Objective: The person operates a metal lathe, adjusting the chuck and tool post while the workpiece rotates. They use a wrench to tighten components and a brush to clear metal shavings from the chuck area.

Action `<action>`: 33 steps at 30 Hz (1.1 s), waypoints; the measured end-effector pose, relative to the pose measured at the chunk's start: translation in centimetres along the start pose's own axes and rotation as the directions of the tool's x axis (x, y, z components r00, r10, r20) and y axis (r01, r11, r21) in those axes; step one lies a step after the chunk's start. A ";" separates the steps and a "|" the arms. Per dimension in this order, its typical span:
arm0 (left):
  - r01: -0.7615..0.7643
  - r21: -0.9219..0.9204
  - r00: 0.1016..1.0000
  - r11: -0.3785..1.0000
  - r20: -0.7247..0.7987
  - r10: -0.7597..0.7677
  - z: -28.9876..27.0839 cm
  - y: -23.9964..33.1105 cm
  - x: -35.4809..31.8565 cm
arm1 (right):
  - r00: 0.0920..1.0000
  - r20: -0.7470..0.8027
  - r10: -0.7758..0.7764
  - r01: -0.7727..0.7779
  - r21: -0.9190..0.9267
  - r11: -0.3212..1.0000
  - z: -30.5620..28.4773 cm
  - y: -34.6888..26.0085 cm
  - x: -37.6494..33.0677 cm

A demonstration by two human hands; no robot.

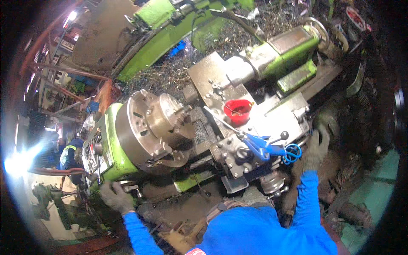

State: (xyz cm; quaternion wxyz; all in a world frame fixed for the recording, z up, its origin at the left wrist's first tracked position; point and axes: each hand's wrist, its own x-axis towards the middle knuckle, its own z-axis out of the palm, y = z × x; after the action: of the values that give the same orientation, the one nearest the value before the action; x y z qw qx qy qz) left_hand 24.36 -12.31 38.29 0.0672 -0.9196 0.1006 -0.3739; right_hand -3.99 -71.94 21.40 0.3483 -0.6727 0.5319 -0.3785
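Observation:
My left hand [117,197], in a grey work glove, is beside the lower front of the green lathe headstock [121,148], close to a small lever. Its fingers look apart, with nothing visible in them. My right hand [315,151], gloved too, is at the right end of the lathe carriage [278,117]. Its fingers seem spread, and I see nothing held. A blue air gun [261,146] with a coiled blue hose [292,154] lies on the carriage, left of that hand. Up from it stands a red cup [238,112]. A round metal workpiece [172,121] sits in the large chuck [136,127].
Metal chips [165,80] lie heaped behind the chuck. The green tailstock [289,51] with its handwheel [316,32] is at the upper right. A lead screw [202,161] runs below the chuck. Another person [70,157] is in the left background, near a bright light.

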 end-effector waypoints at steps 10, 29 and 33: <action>-0.403 0.370 0.831 0.837 0.531 0.165 6.5 -22.9 5.6 | 0.613 0.352 -0.707 0.626 0.330 0.707 6.6 -17.5 1.2; 0.493 -0.009 0.769 0.870 0.472 -0.431 1.6 -1.9 7.1 | 0.735 0.557 -0.387 0.591 -0.246 0.768 7.6 -17.2 1.5; 0.226 -0.379 0.894 0.897 0.446 -0.036 5.1 -4.9 -0.1 | 0.725 0.594 -0.350 0.605 -0.305 0.735 8.1 -15.6 1.9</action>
State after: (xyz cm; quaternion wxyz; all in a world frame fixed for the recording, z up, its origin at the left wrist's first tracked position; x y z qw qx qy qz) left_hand 28.55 -7.29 35.57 -0.1386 -0.9761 0.0979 -0.1361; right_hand 10.45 -70.31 31.42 0.1816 -0.9277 0.3006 -0.1264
